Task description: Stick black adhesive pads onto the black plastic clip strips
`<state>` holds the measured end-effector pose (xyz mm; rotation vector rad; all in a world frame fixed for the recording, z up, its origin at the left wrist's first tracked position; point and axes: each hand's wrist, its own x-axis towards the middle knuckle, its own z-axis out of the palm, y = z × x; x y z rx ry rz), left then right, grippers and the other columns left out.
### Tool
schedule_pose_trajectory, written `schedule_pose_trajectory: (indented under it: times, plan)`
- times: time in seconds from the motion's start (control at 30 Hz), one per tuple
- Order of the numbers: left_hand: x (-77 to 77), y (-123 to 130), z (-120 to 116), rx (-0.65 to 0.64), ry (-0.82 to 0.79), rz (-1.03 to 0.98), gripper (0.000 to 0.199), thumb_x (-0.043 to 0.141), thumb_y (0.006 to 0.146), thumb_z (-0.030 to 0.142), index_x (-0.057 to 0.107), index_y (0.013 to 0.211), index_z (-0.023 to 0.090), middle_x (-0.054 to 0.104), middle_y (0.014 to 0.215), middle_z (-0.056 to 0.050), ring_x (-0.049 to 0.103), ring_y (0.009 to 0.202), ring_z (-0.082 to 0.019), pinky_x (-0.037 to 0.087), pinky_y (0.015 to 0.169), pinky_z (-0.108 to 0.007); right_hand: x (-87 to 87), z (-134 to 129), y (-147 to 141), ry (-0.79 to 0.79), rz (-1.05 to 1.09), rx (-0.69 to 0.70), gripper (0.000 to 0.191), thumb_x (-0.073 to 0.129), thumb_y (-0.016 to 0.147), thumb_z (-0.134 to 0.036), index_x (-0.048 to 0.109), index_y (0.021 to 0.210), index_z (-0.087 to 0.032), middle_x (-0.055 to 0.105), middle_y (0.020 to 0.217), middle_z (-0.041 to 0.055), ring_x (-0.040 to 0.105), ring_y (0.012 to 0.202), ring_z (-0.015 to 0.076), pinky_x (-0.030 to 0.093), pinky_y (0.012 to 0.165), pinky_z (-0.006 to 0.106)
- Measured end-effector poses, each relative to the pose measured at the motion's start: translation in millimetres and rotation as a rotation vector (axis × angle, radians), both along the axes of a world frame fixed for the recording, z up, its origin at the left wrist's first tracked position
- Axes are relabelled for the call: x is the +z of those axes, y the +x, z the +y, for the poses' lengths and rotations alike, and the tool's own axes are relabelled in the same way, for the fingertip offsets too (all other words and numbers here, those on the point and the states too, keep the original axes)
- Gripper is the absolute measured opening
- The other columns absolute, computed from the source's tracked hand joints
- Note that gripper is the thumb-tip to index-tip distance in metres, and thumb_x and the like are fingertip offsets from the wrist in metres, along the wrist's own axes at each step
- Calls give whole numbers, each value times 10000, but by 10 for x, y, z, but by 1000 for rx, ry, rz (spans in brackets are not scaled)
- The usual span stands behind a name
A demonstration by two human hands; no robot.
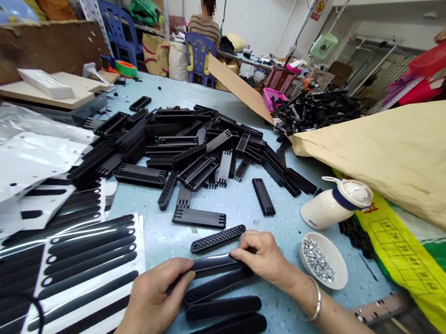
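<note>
A glossy black strip spans the gap between my two hands, over a black bar at the front of the blue table. Its left end is pinched between the thumb and fingers of my left hand. My right hand grips the right end. Just beyond the strip lies a black bar with a lattice face. Nearer to me, several smooth black bars lie roughly parallel. Sheets of black adhesive strips spread out to the left of my left hand.
A large pile of black plastic parts covers the table's middle. A white bowl of small metal pieces and a white bottle stand at the right. A person sits far back.
</note>
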<state>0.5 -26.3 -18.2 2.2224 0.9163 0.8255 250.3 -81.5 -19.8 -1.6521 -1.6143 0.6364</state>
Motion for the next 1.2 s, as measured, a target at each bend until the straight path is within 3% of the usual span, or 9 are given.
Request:
schedule_pose_trajectory:
  times: [0.23, 0.4, 0.63, 0.97, 1.07, 1.2]
  plan:
    - [16, 5, -1, 11, -43, -8, 137, 572, 867, 229, 706, 893, 227, 776, 851, 26, 737, 750, -137, 567, 701, -189, -86, 4, -48, 62, -50, -34, 399, 524, 883, -293, 467, 500, -196, 461, 522, -18, 443, 513, 123, 337, 532, 271]
    - [70, 2, -37, 36, -84, 38, 143, 563, 848, 231, 694, 895, 198, 758, 782, 6, 714, 668, -154, 559, 623, -223, -4, -17, -54, 55, -48, -44, 417, 423, 962, -274, 605, 600, -173, 548, 551, 4, 515, 527, 126, 380, 534, 252]
    - [67, 30, -47, 28, -57, 112, 271, 492, 835, 209, 702, 991, 139, 771, 867, -75, 730, 760, -216, 567, 662, -292, 98, 22, -277, 66, -171, 62, 113, 696, 816, -262, 741, 747, -183, 708, 718, 38, 629, 704, 169, 443, 692, 268]
    - [158, 42, -8, -19, -175, 38, 201, 504, 822, 199, 696, 876, 175, 742, 795, -42, 695, 735, -189, 541, 695, -286, 35, 90, -392, 46, -367, 104, 312, 628, 857, -217, 620, 548, -173, 649, 596, 40, 598, 609, 157, 388, 603, 267]
    - [162, 37, -19, -17, -176, 5, 183, 517, 816, 196, 691, 873, 178, 732, 793, -40, 686, 730, -189, 539, 690, -288, 86, 74, -402, 43, -390, 99, 315, 582, 893, -208, 630, 583, -169, 662, 622, 49, 606, 624, 157, 392, 612, 263]
    - [142, 31, -39, -7, -193, 17, 181, 515, 819, 194, 681, 888, 168, 723, 801, -50, 678, 722, -190, 534, 683, -293, 168, 83, -434, 26, -387, 124, 225, 566, 927, -248, 704, 764, -179, 717, 732, 41, 642, 684, 150, 416, 644, 244]
